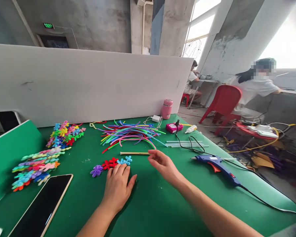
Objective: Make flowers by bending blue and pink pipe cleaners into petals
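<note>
My left hand (118,187) lies palm down on the green table, fingers spread, its fingertips at red fuzzy flowers (110,163) and a light blue one (124,160). A purple flower (96,171) is at the left end of this row. My right hand (162,164) is at the right end of a thin beige stick (134,153), its thumb and fingers close together; whether it grips the stick is unclear. Behind the stick is a pile of colourful pipe cleaners (130,133).
Fuzzy flowers (64,134) are heaped at the left, near a phone (43,205). At the right are a blue glue gun (215,164), clear glue sticks (185,144), a black cable and a pink bottle (167,109). People sit beyond the table.
</note>
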Motion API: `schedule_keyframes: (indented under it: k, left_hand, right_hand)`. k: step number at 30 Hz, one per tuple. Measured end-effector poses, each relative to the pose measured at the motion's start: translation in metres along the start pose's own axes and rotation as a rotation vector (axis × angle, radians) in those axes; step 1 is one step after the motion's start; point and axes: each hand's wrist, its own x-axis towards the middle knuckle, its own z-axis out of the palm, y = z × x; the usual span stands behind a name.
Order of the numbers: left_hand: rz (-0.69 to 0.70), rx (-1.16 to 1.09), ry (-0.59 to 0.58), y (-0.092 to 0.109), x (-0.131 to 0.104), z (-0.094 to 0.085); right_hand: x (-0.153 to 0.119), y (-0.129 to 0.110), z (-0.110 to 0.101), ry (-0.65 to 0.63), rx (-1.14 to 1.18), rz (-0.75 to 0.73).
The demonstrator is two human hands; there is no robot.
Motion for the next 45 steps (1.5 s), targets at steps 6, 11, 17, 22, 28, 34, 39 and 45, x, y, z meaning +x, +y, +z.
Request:
schedule_keyframes:
  k: [6, 11, 17, 22, 28, 34, 39, 45]
  left_hand:
    - [0.028, 0.004, 0.016, -0.003, 0.0, 0.004]
    - [0.029, 0.003, 0.018, -0.003, 0.001, 0.005]
    - [0.019, 0.015, 0.039, -0.004, -0.001, 0.004]
    - [0.002, 0.016, 0.026, -0.003, -0.001, 0.002]
    - [-0.001, 0.024, 0.014, -0.002, 0.0, 0.002]
    - [0.006, 0.026, 0.002, -0.003, 0.0, 0.003]
    - [-0.002, 0.015, -0.001, -0.004, -0.001, 0.004]
    - [-0.044, -0.01, -0.018, 0.0, -0.001, 0.001]
  right_hand:
    - [-0.083, 0.025, -0.11, 0.452, -0.743, -0.151]
    - [-0.121, 0.06, -0.158, 0.601, -1.284, -0.083]
    - [-0.135, 0.071, -0.161, 0.547, -1.409, -0.004]
    - [-0.131, 0.065, -0.164, 0.552, -1.489, 0.019]
    - [-0.12, 0.045, -0.17, 0.477, -1.655, -0.07]
    - [-0.117, 0.044, -0.179, 0.381, -1.656, -0.111]
    - [-0.116, 0.039, -0.17, 0.427, -1.517, -0.116]
    - [-0.08, 0.025, -0.102, 0.133, -1.141, -0.339]
